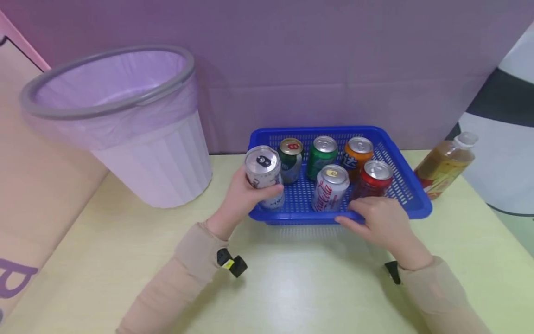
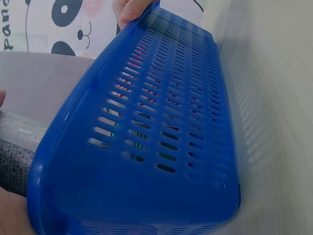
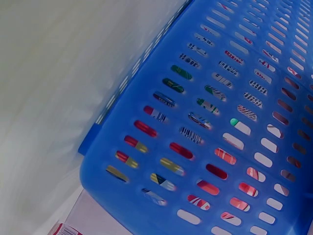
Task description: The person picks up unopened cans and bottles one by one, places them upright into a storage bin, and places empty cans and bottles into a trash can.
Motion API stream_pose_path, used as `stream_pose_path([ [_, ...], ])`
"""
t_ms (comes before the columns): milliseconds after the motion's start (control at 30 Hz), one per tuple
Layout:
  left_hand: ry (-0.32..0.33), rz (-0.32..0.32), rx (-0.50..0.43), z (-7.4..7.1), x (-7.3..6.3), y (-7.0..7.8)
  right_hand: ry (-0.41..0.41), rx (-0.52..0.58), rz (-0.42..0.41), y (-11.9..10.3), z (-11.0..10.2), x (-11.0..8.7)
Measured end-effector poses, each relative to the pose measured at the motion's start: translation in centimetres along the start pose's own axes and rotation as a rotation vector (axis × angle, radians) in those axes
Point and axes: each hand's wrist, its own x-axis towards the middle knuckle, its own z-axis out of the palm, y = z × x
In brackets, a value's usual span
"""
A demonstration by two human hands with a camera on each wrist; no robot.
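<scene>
My left hand [image 1: 242, 195] grips a pale grey-and-white drink can [image 1: 263, 169] at the left end of the blue plastic basket [image 1: 400, 162]. In the left wrist view the can's printed side [image 2: 17, 156] shows beyond the basket rim. At the front rim, toward the right, my right hand [image 1: 381, 220] pinches the edge, thumb outside and fingers over it. Inside stand a silver Coca-Cola can [image 1: 330, 188], a red can [image 1: 374, 178], an orange can [image 1: 358, 155], a green can [image 1: 323, 155] and a dark green can with a gold top [image 1: 290, 160].
To the left stands a tall white bin [image 1: 167, 157] with a purple liner and grey rim. A bottle of amber drink [image 1: 446, 164] leans beyond the basket's right side. Behind is a purple wall [image 1: 292, 60]; all rests on a pale wooden table [image 1: 283, 287].
</scene>
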Motion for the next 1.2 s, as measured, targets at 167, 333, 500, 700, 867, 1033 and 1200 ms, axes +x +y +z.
stream_pose_path([
  [167, -0.02, -0.101, 0.083, 0.1, 0.5, 0.1, -0.01, -0.003, 0.003, 0.0, 0.0, 0.0],
  [333, -0.047, -0.163, 0.111, 0.7, 1.4, 0.1, -0.023, 0.003, 0.021, 0.1, -0.2, -0.2],
  [500, -0.088, -0.154, 0.141, 1.3, 2.3, 0.0, -0.03, 0.014, 0.032, 0.1, -0.3, -0.3],
  [700, -0.082, -0.177, 0.168, 1.5, 2.8, -0.2, -0.026, 0.012, 0.017, 0.0, 0.0, 0.0],
  [867, -0.1, -0.182, 0.195, 1.7, 3.3, -0.3, -0.028, 0.013, 0.016, 0.0, -0.1, 0.2],
  [1033, -0.102, -0.192, 0.236, 1.9, 3.5, -0.5, -0.029, 0.008, 0.011, 0.0, -0.1, 0.3],
  [1200, -0.091, -0.219, 0.283, 2.4, 3.9, -0.6, -0.027, 0.009, 0.008, 0.1, 0.0, 0.1],
])
